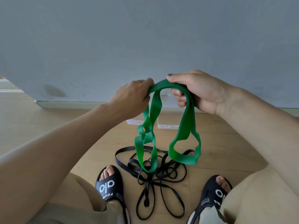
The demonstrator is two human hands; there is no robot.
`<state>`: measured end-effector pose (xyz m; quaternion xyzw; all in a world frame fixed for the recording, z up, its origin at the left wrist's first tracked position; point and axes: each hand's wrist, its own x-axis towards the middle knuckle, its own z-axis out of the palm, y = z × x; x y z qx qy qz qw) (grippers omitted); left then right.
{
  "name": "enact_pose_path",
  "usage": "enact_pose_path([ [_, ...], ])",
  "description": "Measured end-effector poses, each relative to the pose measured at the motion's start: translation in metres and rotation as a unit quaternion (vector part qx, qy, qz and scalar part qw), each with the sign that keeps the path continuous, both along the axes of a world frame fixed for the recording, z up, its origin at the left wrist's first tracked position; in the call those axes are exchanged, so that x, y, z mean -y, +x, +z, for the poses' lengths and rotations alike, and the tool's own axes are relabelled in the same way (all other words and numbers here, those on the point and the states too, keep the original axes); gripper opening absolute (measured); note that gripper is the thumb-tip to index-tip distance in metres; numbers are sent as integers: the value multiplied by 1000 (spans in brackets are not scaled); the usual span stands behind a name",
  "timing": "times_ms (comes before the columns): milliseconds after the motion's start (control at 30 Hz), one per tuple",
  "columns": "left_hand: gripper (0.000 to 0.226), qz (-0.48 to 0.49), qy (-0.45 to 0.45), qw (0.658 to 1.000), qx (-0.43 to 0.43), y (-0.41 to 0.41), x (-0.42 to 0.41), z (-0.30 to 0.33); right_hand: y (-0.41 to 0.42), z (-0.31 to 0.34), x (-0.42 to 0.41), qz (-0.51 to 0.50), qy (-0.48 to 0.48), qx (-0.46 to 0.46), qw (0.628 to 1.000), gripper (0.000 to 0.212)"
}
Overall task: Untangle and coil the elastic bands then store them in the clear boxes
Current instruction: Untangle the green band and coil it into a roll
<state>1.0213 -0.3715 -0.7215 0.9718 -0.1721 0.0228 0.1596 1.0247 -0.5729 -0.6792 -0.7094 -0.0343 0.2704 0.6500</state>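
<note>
A wide green elastic band point(184, 125) hangs in folded loops between my two hands, above the floor. My left hand point(131, 97) pinches its top at the left. My right hand point(197, 91) grips the top at the right, thumb over the band and fingers curled under it. The left loops are twisted; the right loop hangs open. Below them a tangle of thin black elastic bands point(155, 177) lies on the floor between my feet. Two clear boxes point(166, 125) stand on the floor behind the green band, by the wall, partly hidden.
A grey wall point(145, 38) with a pale skirting rises close ahead. The floor point(226, 139) is light wood. My feet in black sandals, the left one point(110, 188) and the right one point(215, 193), flank the black tangle.
</note>
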Motion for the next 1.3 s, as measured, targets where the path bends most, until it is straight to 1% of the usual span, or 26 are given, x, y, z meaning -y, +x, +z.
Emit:
enact_pose_path([
  [133,22,16,14,999,-48,-3,11,1,-2,2,1,3,31,-20,999,30],
  [200,18,15,12,997,-74,-5,15,2,-3,3,1,10,52,-36,998,28],
  [300,5,8,-47,987,-153,-9,19,6,-2,1,-2,1,93,-58,994,28],
  [367,3,5,-85,975,-205,-12,22,8,-2,0,-3,-1,115,-68,991,28],
  [433,11,0,-98,969,-225,-12,22,8,-1,-2,-4,4,124,-73,990,32],
  [533,33,-15,-114,971,-212,-12,20,8,-1,-5,-6,17,120,-73,990,47],
  [567,39,-4,-122,972,-202,-12,20,7,-1,-5,-7,21,117,-73,990,45],
  [600,38,16,-133,972,-192,-12,19,6,-1,-4,-7,22,112,-72,991,39],
  [667,28,51,-138,975,-168,-11,18,4,2,-3,-5,21,88,-75,993,31],
  [733,20,52,-120,980,-147,-6,14,6,6,-1,1,23,37,-67,997,34],
  [800,10,24,-106,983,-151,-3,9,13,12,-1,9,40,-53,-33,997,38],
  [833,7,5,-103,982,-157,-1,7,15,14,-1,13,50,-103,-7,993,37],
  [900,8,-12,-101,982,-161,-1,7,17,16,0,17,69,-186,48,979,32],
  [967,13,-14,-101,983,-155,-2,10,16,14,1,16,85,-233,82,965,32],
  [1033,12,-22,-100,986,-134,-1,13,15,11,0,14,101,-241,91,961,41],
  [1100,6,-40,-101,987,-116,-1,15,17,8,-3,9,118,-227,101,961,54],
  [1133,9,-48,-101,987,-115,-1,16,17,7,-5,5,121,-221,110,962,58],
  [1167,13,-55,-100,986,-118,-2,16,17,6,-9,1,118,-220,124,960,60],
  [1300,28,-65,-99,983,-143,-3,12,13,5,-17,-11,90,-236,207,945,52],
])
